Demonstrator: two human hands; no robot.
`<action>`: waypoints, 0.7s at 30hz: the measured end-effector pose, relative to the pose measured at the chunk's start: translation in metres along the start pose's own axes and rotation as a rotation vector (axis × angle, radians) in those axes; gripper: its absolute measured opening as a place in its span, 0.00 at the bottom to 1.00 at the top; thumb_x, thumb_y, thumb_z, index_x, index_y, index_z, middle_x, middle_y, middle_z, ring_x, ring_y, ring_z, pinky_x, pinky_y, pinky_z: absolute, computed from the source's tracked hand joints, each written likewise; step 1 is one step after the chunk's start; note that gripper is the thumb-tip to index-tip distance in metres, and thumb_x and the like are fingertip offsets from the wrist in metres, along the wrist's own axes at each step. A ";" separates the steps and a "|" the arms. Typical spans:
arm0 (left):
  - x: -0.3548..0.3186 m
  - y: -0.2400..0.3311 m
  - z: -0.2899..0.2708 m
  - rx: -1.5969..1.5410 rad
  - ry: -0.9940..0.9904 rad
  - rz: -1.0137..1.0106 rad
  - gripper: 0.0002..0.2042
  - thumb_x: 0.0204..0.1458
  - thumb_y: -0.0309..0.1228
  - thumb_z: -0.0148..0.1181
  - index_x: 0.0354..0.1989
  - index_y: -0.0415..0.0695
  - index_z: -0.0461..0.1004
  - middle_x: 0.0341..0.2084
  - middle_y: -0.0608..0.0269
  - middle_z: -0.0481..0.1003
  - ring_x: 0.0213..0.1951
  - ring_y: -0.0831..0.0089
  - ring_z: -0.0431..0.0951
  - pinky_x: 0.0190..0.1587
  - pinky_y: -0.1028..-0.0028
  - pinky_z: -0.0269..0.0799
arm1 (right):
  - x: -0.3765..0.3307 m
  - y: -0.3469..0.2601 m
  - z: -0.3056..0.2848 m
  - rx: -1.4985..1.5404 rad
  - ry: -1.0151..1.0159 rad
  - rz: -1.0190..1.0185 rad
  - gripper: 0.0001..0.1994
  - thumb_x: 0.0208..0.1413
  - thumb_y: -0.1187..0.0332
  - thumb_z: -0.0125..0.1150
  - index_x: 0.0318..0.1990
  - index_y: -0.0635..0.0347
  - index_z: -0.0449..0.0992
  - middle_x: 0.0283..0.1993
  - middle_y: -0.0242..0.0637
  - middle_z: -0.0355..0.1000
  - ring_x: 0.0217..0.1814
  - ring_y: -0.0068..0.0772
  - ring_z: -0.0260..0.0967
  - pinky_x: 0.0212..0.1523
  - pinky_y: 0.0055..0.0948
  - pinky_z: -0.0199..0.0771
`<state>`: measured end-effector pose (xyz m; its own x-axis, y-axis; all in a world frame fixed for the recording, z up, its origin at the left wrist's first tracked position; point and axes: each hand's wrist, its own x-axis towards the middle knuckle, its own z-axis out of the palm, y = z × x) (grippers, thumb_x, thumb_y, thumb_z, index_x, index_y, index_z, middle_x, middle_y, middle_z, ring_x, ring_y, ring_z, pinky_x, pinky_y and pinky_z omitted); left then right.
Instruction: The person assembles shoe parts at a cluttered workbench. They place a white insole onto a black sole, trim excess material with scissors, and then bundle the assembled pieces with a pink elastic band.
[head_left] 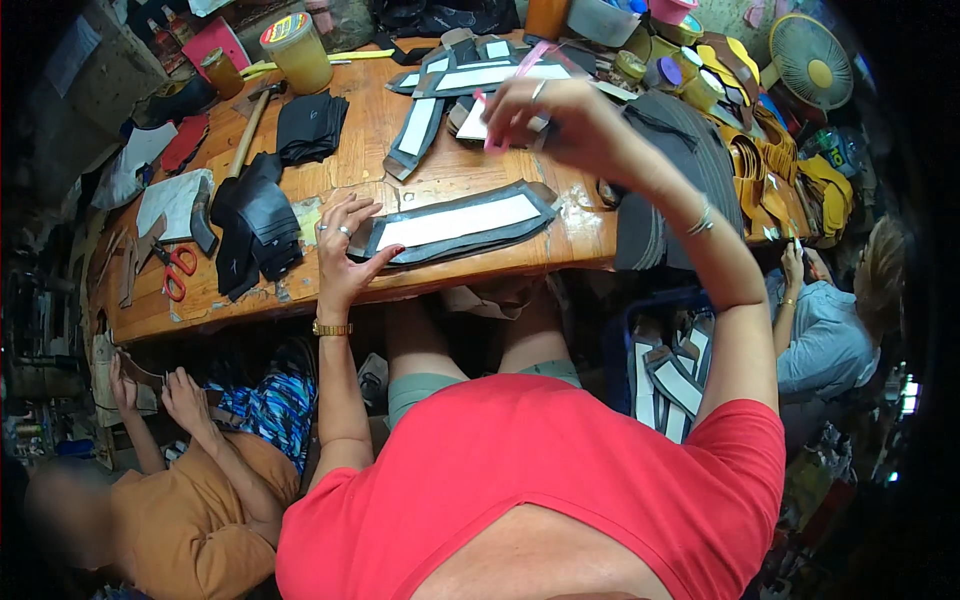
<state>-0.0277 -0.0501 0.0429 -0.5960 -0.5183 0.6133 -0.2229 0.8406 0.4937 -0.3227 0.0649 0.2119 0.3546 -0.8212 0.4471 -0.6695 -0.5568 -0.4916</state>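
Observation:
A long dark leather-like strip (460,226) with a white inlay lies on the wooden table in front of me. My left hand (345,240) rests at its left end, fingers spread, the thumb lying on the strip's near side. Raised above the table at the right, my right hand (550,115) is closed on a thin pink strip-like thing (494,135); motion blurs it, so its kind is unclear. Beyond the hands, several similar dark pieces with white inlays (415,135) lie overlapping.
Stacked black pieces (310,128), a hammer (247,135) and red-handled scissors (178,270) occupy the table's left. Dark sheets (675,150) lie right. Tubs (296,55) and a fan (810,62) stand behind. A blue crate (622,345) holds more strips. People sit either side.

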 end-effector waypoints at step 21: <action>0.000 0.074 0.036 -0.146 0.156 0.082 0.05 0.48 0.22 0.64 0.33 0.45 0.78 0.31 0.63 0.79 0.36 0.66 0.77 0.45 0.68 0.62 | -0.092 -0.019 0.151 0.313 0.547 0.337 0.04 0.52 0.75 0.65 0.34 0.64 0.79 0.43 0.38 0.75 0.41 0.27 0.74 0.38 0.24 0.75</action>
<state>-0.0723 0.0173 0.0571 -0.4787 -0.4765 0.7375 -0.0573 0.8551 0.5153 -0.2439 0.1323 0.0677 -0.2714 -0.8200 0.5039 -0.4373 -0.3613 -0.8235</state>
